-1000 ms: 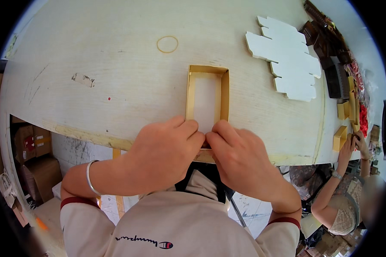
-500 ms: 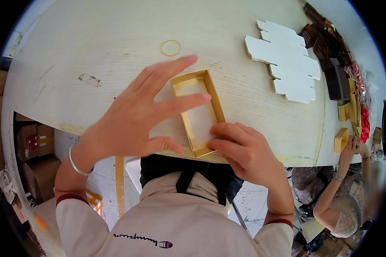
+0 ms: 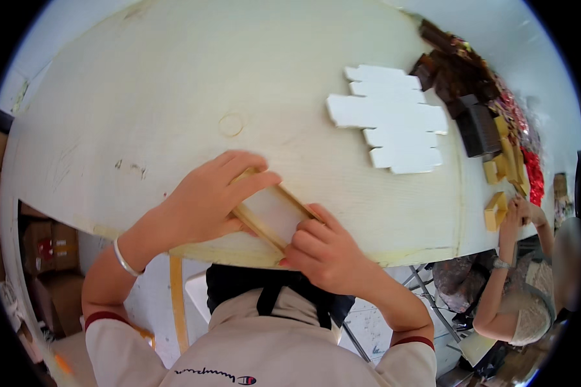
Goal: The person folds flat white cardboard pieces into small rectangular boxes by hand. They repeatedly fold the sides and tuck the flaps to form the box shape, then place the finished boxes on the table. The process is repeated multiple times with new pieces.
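A shallow gold cardboard box [image 3: 259, 225] with a pale inside lies tilted near the table's front edge, its hollow facing up. My left hand [image 3: 208, 193], with a light bangle on its wrist, closes over the box's far left end, fingers on the rim and thumb by the near side. At the near right end, my right hand [image 3: 323, 252] grips the box wall with its fingers curled. Both hands partly cover the box's ends. Beyond my left hand, a thin yellow rubber band [image 3: 231, 125] rests on the table.
A stack of flat white carton blanks [image 3: 394, 122] lies right of centre on the pale table [image 3: 290, 39]. Dark brown boxes [image 3: 479, 129], red shredded filler [image 3: 532, 174] and gold box pieces [image 3: 495, 211] line the right side. There, another person's hands [image 3: 519, 211] work close by.
My left hand has come down from above the box onto its far end, and its fingers have closed. The box has turned counter-clockwise. The whole view has shifted slightly.
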Demonstrator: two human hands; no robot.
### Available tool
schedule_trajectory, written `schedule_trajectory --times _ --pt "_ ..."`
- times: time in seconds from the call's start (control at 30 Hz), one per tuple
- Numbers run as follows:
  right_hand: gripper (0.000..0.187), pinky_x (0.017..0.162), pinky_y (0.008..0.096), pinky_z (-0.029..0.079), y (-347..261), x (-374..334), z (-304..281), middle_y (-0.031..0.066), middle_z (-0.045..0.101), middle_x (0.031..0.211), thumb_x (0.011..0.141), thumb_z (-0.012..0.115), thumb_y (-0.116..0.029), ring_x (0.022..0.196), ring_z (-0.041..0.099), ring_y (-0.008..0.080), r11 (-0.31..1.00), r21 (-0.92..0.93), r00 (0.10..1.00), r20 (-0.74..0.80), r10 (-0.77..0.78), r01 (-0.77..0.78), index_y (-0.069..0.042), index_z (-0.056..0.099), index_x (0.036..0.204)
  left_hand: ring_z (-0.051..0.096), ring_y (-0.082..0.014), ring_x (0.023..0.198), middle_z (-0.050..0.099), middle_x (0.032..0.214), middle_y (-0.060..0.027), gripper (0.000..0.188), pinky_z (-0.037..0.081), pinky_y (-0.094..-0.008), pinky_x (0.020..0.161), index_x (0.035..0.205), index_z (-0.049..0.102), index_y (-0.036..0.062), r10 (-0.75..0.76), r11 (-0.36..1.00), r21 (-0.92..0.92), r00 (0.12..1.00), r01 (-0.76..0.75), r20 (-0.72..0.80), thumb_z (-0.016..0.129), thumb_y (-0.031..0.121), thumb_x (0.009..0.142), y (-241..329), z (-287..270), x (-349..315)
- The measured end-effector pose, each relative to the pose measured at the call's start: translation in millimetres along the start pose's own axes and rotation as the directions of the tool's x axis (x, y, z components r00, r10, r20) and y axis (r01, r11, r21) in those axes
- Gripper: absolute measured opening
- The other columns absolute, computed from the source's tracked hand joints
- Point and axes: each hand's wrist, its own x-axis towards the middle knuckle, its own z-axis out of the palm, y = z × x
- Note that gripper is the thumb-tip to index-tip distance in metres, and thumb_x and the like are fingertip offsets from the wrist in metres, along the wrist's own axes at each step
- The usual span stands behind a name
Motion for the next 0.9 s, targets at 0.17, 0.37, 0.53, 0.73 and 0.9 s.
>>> schedule_trajectory --times 0.17,0.37,0.53,0.73,0.9 --pt "0.016 0.092 0.0475 0.046 13.3 8.3 -24.2 0.0076 0.048 0.078 0.071 0.072 -0.014 0.077 0.051 0.0265 0.996 -0.094 0.991 -0.135 -0.005 -0.007 -0.004 0.059 0.071 0.042 -0.0366 0.129 0.04 0.143 -0.0187 0.077 0.039 -0.0447 0.104 0.134 0.049 0.0096 -0.009 0.998 -0.066 0.978 -0.005 -0.209 0.082 0.033 0.069 6.3 -14.3 -4.5" --pt "0.027 0.081 0.0437 0.046 147.8 44.5 -149.6 0.0149 0.06 0.098 0.075 0.074 -0.015 0.095 0.057 0.0346 0.819 -0.518 0.949 -0.302 0.093 -0.246 -0.002 0.065 0.097 0.043 -0.038 0.129 0.04 0.143 -0.0214 0.067 0.038 -0.0451 0.104 0.13 0.052 0.006 -0.059 0.983 -0.185 0.927 -0.011 -0.371 0.079 0.036 0.076 6.3 -7.4 -17.2" --pt "0.044 0.098 0.0479 0.04 154.0 52.0 -154.6 0.0181 0.059 0.114 0.08 0.075 -0.027 0.109 0.054 0.0347 0.749 -0.581 0.93 -0.345 0.128 -0.319 -0.001 0.062 0.112 0.046 -0.0377 0.124 0.047 0.137 -0.0192 0.053 0.041 -0.0446 0.101 0.117 0.061 0.005 -0.077 0.991 -0.13 0.933 0.033 -0.353 0.081 0.028 0.073 12.3 -3.4 -26.1" --pt "0.075 0.109 0.0524 0.031 88.1 -28.2 -86.1 0.0261 0.044 0.139 0.08 0.07 -0.045 0.132 0.039 0.0394 0.692 -0.51 0.807 -0.007 0.591 -0.511 0.0 0.046 0.134 0.05 -0.0375 0.12 0.054 0.128 -0.016 0.04 0.045 -0.0447 0.097 0.106 0.066 0.0064 -0.036 0.994 -0.111 0.955 0.003 -0.295 0.08 0.02 0.07 13.5 -3.2 -35.0" --pt "0.048 0.102 0.0476 0.041 79.7 -47.3 -67.6 0.0237 0.055 0.127 0.081 0.071 -0.018 0.12 0.051 0.0402 0.793 -0.373 0.876 -0.207 0.436 -0.482 0.003 0.054 0.121 0.052 -0.036 0.118 0.056 0.124 -0.0151 0.034 0.046 -0.0428 0.095 0.103 0.066 0.0063 0.065 0.986 -0.131 0.967 -0.099 -0.246 0.078 0.016 0.073 22.8 3.8 -9.5"
